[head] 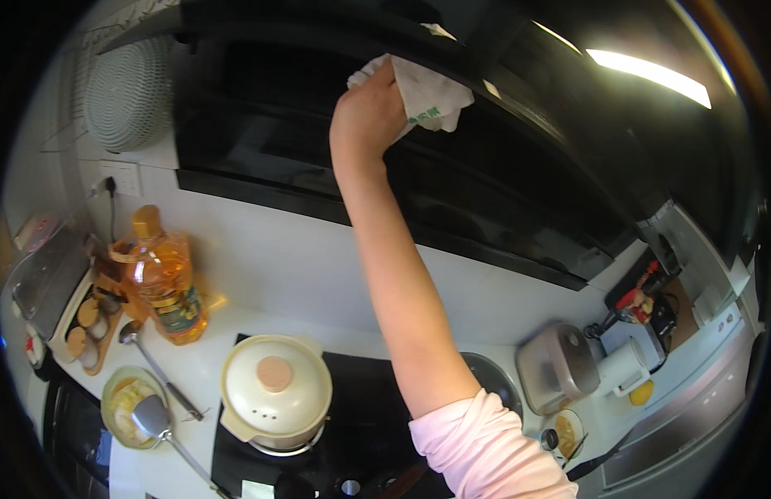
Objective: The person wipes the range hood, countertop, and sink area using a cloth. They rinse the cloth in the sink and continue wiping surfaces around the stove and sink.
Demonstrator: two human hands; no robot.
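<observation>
My right hand (370, 115) is raised high and holds a white cloth (432, 93) bearing green writing. Cloth and hand lie against the glossy black panel of a range hood (267, 137), close below its upper ledge. The fingertips are hidden behind the hand and the cloth. My left hand is out of view. Below the arm, a cream lidded pot (276, 390) with a round wooden-coloured knob sits on the black cooktop (360, 399).
To the left stand an oil bottle (167, 287), a ladle (160, 368) and a bowl of food (132, 405) with a metal spatula (151, 418) across it. On the right are a rice cooker (554, 368), a white kettle (622, 368) and a dark pan (494, 380) partly behind the arm.
</observation>
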